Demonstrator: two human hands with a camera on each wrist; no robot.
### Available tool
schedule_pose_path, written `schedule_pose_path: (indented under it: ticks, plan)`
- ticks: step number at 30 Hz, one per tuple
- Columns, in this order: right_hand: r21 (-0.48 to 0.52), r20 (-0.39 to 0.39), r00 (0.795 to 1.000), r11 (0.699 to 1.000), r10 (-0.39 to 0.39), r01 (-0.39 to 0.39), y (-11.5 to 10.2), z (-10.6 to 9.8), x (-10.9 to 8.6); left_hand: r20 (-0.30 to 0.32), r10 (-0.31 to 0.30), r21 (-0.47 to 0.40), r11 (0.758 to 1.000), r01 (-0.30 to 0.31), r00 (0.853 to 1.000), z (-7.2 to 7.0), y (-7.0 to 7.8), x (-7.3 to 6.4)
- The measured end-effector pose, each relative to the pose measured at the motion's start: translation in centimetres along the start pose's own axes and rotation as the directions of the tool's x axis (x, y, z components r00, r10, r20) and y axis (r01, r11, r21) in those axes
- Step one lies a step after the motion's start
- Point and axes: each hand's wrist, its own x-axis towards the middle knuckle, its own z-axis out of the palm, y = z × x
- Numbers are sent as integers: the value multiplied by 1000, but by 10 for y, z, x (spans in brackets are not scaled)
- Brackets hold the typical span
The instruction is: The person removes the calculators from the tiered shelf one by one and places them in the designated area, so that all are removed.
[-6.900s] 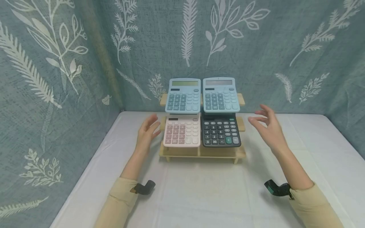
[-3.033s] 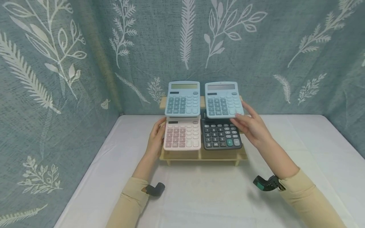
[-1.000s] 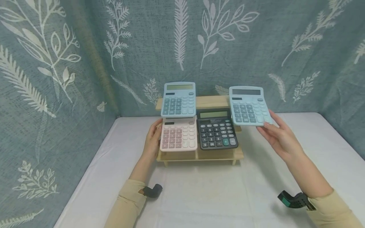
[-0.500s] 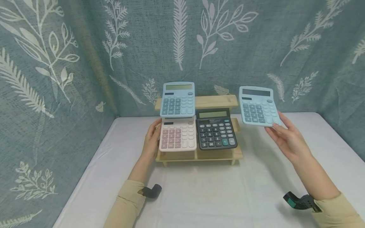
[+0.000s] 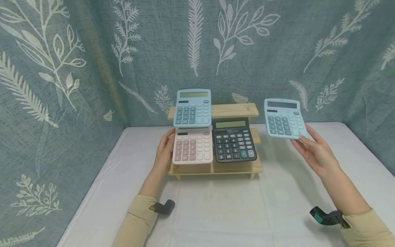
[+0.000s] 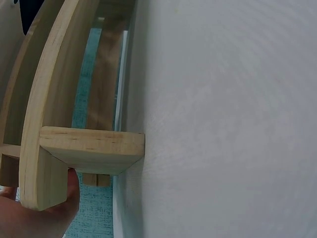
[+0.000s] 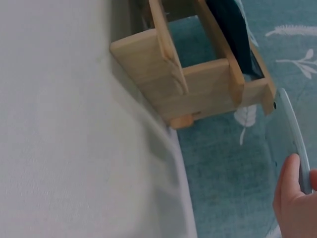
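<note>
Head view, looking over the person's shoulder: the light-blue calculator [image 5: 285, 118] has come off the top tier of the wooden rack [image 5: 234, 110] and hangs in the air to the right of it, well apart from the wood. Three seconds ago it stood above the black calculator [image 5: 234, 145]; now pale plank shows in that spot, and the black one's screen is in plain sight. Over the last half second it has dropped slightly and drifted a touch further right.

The right hand [image 5: 318, 151] pinches it by the lower right corner, thumb on the keypad side; from the right wrist you see the fingers [image 7: 291, 173] closed on its edge. It leans back, face toward the person.

Over on the other side, the left hand [image 5: 163, 151] grips the rack's end, thumb and fingertips round the wood in the left wrist view, some of them hidden. The second blue calculator [image 5: 193, 108] remains above the pink calculator [image 5: 192, 145], both on the rack.

To my eye, the lifting-off is done, with the left hand probably steadying the rack. The held calculator isn't resting on the desk [image 5: 222, 206] or on any shelf.
</note>
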Motion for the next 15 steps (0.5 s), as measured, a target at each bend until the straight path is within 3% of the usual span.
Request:
schedule_pose_path:
  ticks: [7, 15]
  plan:
    - [-24, -5, 1000, 1000, 11, -11, 0, -10, 3, -3, 24, 15, 1000, -24, 1000, 0, -2, 0]
    - [-47, -64, 997, 998, 49, -52, -1, -22, 9, 1, 22, 29, 999, -22, 1000, -1, -2, 0]
